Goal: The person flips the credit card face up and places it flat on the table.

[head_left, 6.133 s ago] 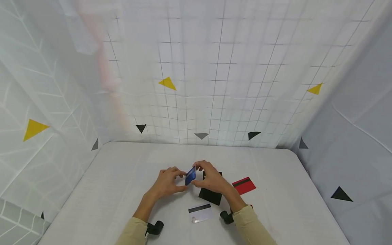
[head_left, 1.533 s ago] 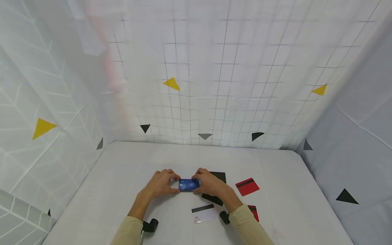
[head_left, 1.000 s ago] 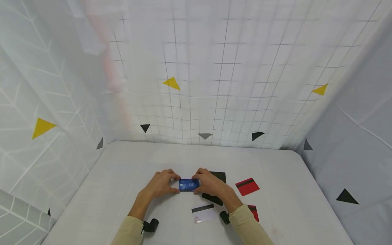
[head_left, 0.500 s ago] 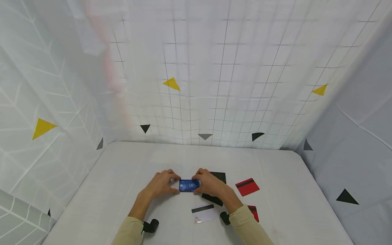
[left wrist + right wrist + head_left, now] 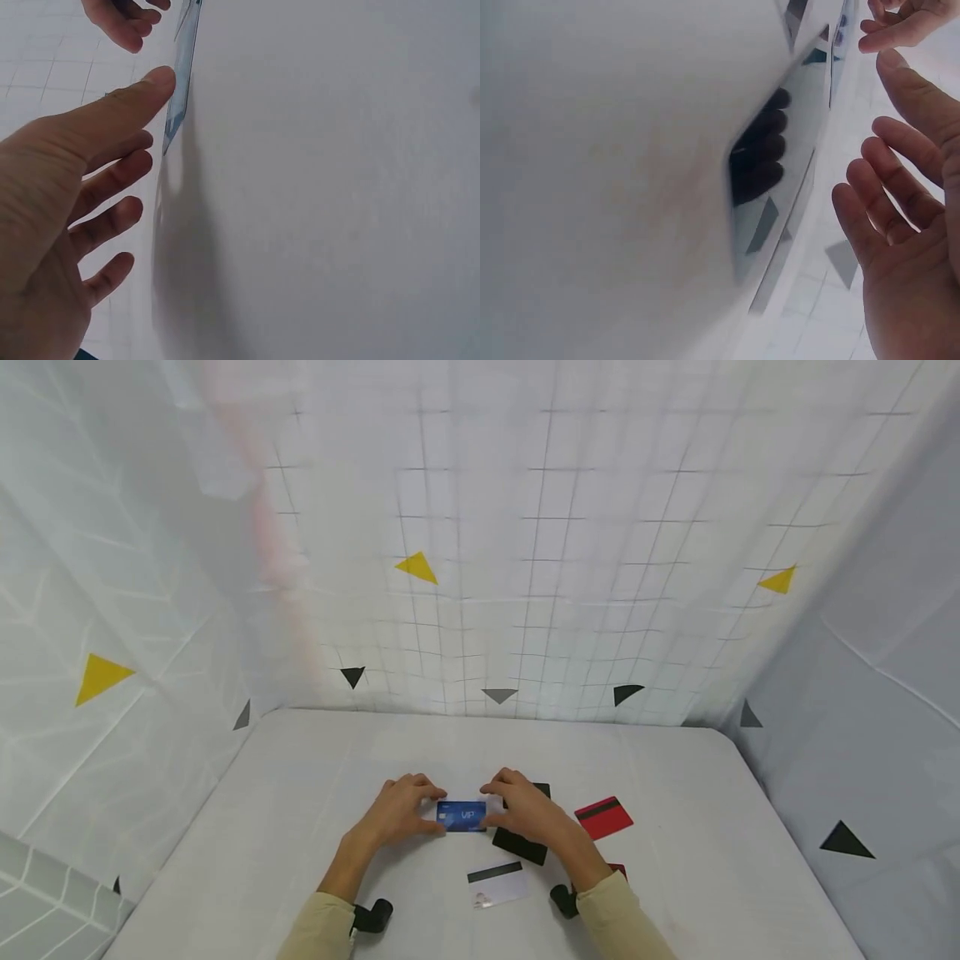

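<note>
A blue VIP card (image 5: 460, 817) lies face up on the white table, its long sides running left to right. My left hand (image 5: 399, 814) is at its left end, thumb by the near corner and index finger by the far corner, fingers loose. At the card's right end, my right hand (image 5: 531, 810) has its thumb and index finger spread apart. The left wrist view shows the card (image 5: 182, 82) edge-on beside the left thumb (image 5: 161, 81). In the right wrist view the right fingers (image 5: 870, 187) hang loosely over the table, holding nothing.
Partly under my right hand is a flat black rectangle (image 5: 519, 846). A white card with a dark stripe (image 5: 498, 887) lies nearer me. To the right is a red striped card (image 5: 604, 817), and another red card (image 5: 618, 868) shows partly behind the right wrist. White sheets surround the table (image 5: 675, 793).
Over several seconds the blue card has gone from tilted between both hands to flat on the table. In the last half second the right hand has drawn rightward off it; both hands' fingers have loosened.
</note>
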The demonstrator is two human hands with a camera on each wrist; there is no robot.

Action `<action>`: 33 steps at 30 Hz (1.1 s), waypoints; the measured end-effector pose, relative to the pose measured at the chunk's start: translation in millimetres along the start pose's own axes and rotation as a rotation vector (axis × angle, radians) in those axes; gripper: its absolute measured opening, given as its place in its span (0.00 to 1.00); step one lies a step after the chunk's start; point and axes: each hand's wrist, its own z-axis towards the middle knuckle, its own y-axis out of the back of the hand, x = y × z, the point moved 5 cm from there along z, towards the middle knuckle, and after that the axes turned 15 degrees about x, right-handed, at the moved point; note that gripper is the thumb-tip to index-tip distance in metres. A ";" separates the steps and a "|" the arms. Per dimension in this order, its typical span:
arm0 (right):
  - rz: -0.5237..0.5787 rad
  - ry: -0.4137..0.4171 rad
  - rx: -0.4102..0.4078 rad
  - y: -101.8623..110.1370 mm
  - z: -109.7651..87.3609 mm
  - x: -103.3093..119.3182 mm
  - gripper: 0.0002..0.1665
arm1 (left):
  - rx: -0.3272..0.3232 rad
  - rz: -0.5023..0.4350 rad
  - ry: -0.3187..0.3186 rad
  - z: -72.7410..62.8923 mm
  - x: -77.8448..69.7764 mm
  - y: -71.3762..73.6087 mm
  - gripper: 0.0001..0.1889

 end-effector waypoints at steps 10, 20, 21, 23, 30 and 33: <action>0.048 -0.055 -0.091 9.8 -37.5 -31.5 0.33 | -0.042 0.000 -0.084 10.6 -28.8 0.8 0.31; 0.010 -0.162 -0.112 8.4 -65.9 -55.7 0.34 | -0.026 0.022 -0.116 19.9 -50.6 -6.3 0.31; 0.012 -0.165 -0.114 8.4 -67.6 -56.7 0.34 | -0.024 0.023 -0.117 20.6 -51.7 -6.5 0.31; 0.014 -0.163 -0.120 8.5 -70.4 -58.1 0.33 | -0.021 0.030 -0.117 21.7 -54.0 -6.8 0.31; 0.061 -0.220 -0.089 6.5 -74.1 -60.9 0.35 | -0.027 0.055 -0.148 24.9 -63.2 -6.8 0.31; 0.057 -0.215 -0.060 2.2 -73.9 -62.0 0.36 | -0.013 0.063 -0.152 26.9 -66.6 -8.5 0.31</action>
